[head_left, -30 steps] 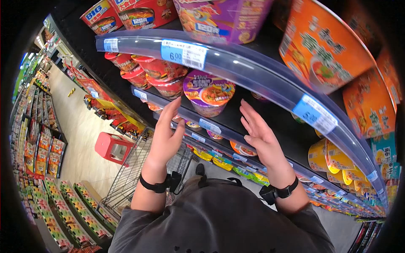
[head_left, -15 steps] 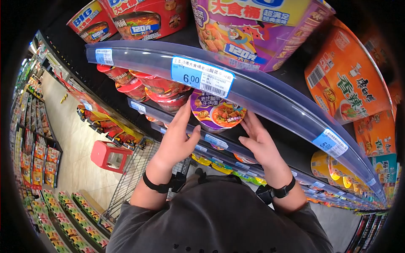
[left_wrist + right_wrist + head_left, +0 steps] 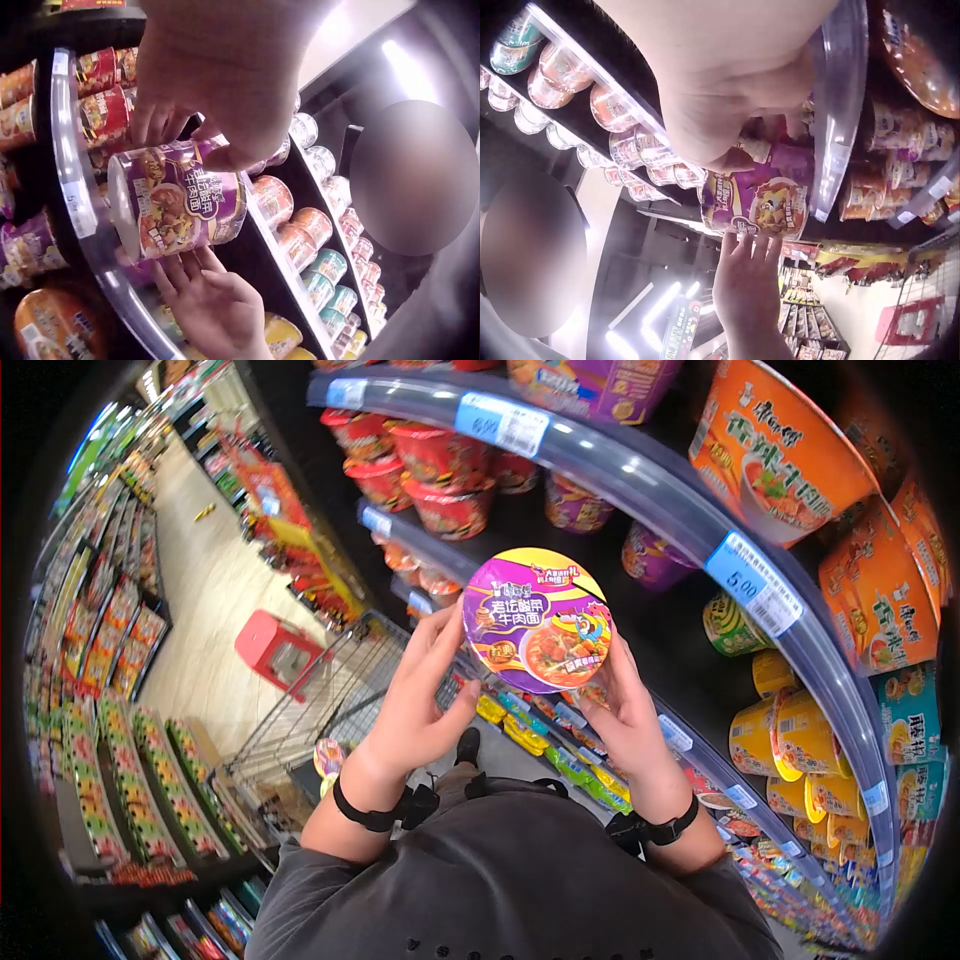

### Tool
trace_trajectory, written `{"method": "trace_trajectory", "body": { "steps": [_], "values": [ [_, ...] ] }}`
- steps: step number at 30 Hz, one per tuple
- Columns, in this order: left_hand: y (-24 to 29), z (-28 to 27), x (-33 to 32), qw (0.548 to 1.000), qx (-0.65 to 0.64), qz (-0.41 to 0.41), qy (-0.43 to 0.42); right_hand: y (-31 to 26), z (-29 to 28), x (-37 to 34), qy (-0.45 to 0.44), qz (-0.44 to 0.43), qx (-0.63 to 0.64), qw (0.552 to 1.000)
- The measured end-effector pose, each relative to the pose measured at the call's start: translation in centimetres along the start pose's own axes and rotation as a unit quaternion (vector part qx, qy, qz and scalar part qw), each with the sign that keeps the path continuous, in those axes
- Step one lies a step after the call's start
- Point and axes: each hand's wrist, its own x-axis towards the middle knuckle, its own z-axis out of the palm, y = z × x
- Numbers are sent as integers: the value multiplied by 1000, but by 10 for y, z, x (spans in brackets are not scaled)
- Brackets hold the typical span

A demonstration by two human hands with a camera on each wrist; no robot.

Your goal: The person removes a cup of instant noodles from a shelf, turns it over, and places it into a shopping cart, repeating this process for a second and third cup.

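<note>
A purple instant noodle cup [image 3: 537, 622], its printed lid facing up in the head view, is held off the shelf between both hands. My left hand [image 3: 420, 700] grips its left side, fingers along the wall and thumb toward the front. From the other side, my right hand [image 3: 632, 715] holds it with the fingers against the wall. In the left wrist view the cup [image 3: 184, 199] shows its side label, with the right hand's fingertips against its lower side. The right wrist view shows the same cup [image 3: 757, 199] with the left hand's fingertips on it.
A curved clear shelf edge [image 3: 640, 480] with price tags runs overhead. Behind it stand red noodle cups [image 3: 445, 505], orange tubs [image 3: 785, 455] and yellow cups [image 3: 790, 730]. A wire cart [image 3: 350, 695] is at the left, with a red box [image 3: 280, 650] beyond it.
Both hands first reached toward the cup on the shelf, then closed in on its sides. Now the cup is off the shelf, nearer the body, and the view has shifted.
</note>
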Motion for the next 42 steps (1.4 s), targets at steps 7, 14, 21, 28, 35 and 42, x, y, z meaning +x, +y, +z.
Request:
{"method": "trace_trajectory", "body": {
  "steps": [7, 14, 21, 28, 35, 42],
  "values": [
    [30, 6, -94, 996, 25, -87, 13, 22, 28, -53, -87, 83, 12, 993],
    [45, -18, -161, 985, 70, -153, 25, 44, 63, -68, -207, 127, 40, 969],
    [47, -67, -229, 971, 53, -226, 58, 35, 134, -53, -293, 185, 147, 926],
    [26, -142, -342, 938, 50, -314, 134, 24, 268, -46, -413, 269, 153, 857],
    [11, -209, -444, 910, 35, -361, 201, 13, 400, -46, -500, 322, 151, 790],
    [-17, -239, -509, 874, 47, -440, 201, 45, 478, -51, -540, 354, 144, 750]
  ]
}}
